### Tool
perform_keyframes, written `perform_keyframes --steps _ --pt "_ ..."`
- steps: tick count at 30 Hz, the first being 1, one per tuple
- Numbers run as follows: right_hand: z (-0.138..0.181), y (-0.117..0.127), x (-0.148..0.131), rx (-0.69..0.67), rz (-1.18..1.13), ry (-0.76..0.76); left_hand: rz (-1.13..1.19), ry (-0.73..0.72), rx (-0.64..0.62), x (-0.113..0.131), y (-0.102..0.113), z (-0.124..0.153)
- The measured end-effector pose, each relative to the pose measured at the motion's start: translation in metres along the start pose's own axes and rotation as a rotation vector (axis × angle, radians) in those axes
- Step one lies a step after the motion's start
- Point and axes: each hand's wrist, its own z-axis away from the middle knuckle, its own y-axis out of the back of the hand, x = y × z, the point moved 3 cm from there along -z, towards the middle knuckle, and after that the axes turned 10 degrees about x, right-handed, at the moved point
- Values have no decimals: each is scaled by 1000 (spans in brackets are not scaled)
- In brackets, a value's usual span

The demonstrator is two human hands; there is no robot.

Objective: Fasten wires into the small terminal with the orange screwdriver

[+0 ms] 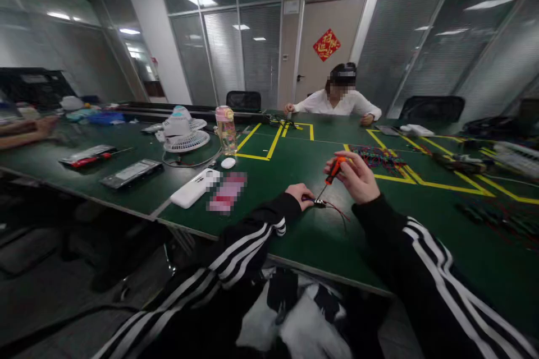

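Your left hand [301, 196] is pinched nearly closed at the fingertips, steadying a small part [320, 203] on the worktop [290, 241]; the fingers hide some of it. Your right hand [359, 176] is up off the worktop, its fingers curled around the orange-and-black handle of a screwdriver [336, 169]. The shaft slants down toward your left hand, its tip at the part; whether it sits in a screw is too small to tell. Thin red and dark wires [338, 211] trail from the part, below your right hand.

Well to the right of your right hand lies a dim heap of wires [501, 220]. Left of your left hand are a blurred-out pink phone [227, 192], then a white power bank [193, 189], with a small white case [228, 163] just beyond the phone. Farther left lies a dark drive [132, 173].

Just past your right hand, a coloured wire bundle [377, 158] lies across yellow tape [394, 178]. Beyond your left hand, off to the left, stand a bottle [227, 130] and a white fan [182, 133]. Farthest ahead, a person in white [337, 102] sits across the worktop.
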Motion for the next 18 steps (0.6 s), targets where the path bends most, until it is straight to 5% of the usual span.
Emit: perform_keyframes --steps 9,11,14,18 --pt "2 -5 7 -46 -23 -84 27 -27 24 -5 3 0" --pt "3 -6 9 -46 -24 -93 72 -40 90 -2 11 -3" --pt "3 -7 14 -43 -11 -115 427 -112 424 13 35 -12" --pt "2 -10 21 33 -50 -143 564 -302 409 46 49 -25"
